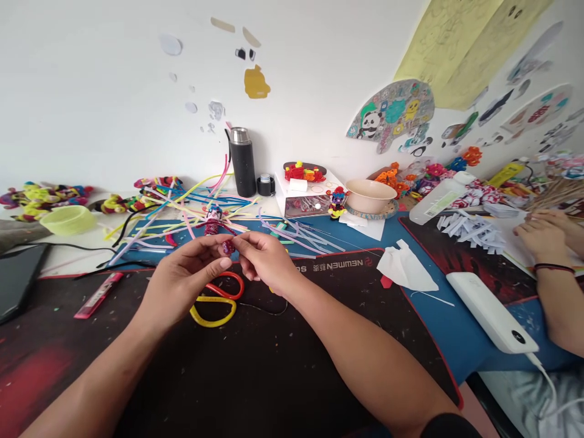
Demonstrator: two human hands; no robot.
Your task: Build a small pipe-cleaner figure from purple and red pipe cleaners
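Observation:
Both hands meet over the black desk mat (255, 377). My left hand (182, 271) is closed, its fingers around a small dark red pipe-cleaner figure (212, 227). The figure's blue, white and red top sticks up above my fingers. Thumb and fingertips of my right hand (262, 255) pinch a curled dark red end (228, 247) of the fuzzy wire; whether it joins the figure is partly hidden. Just below the hands lie scissors (213, 320) with one yellow and one red handle loop, their blades out of sight.
Loose coloured pipe cleaners (301, 234) spread behind the hands. A black thermos (243, 161), a beige bowl (370, 198) and a finished doll (337, 204) stand farther back. At right are a white power bank (493, 313), crumpled tissue (406, 267) and another person's hands (542, 234).

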